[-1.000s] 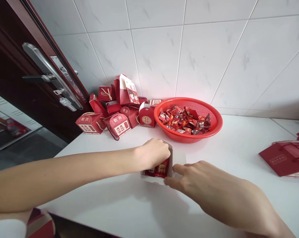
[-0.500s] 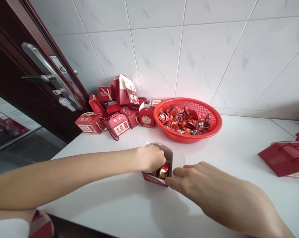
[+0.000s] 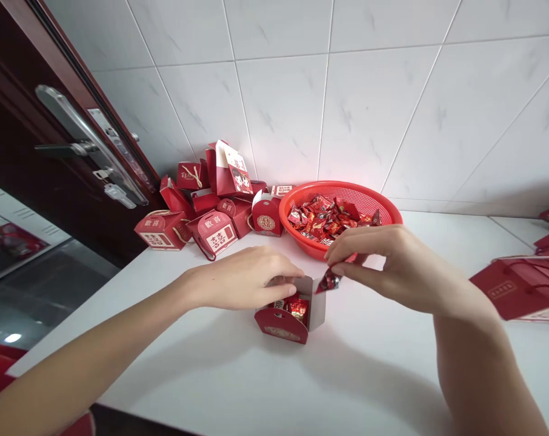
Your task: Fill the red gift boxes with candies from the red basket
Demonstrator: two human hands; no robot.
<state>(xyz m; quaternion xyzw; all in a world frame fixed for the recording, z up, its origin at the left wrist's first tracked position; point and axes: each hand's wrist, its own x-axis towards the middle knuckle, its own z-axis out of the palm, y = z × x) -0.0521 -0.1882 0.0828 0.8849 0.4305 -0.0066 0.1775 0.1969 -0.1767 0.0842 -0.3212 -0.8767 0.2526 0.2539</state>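
A small red candy box (image 3: 283,327) stands with its top flaps up on the white table, and wrapped candies (image 3: 298,309) show inside it. My left hand (image 3: 251,275) is over the box's left side, thumb and fingers apart, the fingertips reaching across its opening. Just to the right and slightly above the box, my right hand (image 3: 379,257) pinches a dark red wrapped candy (image 3: 330,281) between thumb and fingers. Behind that hand sits a red plastic basket (image 3: 297,239) filled with wrapped candies (image 3: 320,215); the hand hides part of its front rim.
Several red gift boxes (image 3: 217,233) are piled against the tiled wall (image 3: 283,109) at the back left. A red bag-like box (image 3: 515,287) lies at the right. A dark door (image 3: 11,133) with a metal handle stands at the left, beside the table's edge.
My left hand has come up out of the box and its fingers have spread. My right hand has risen from the box's right side and now holds a wrapped candy.
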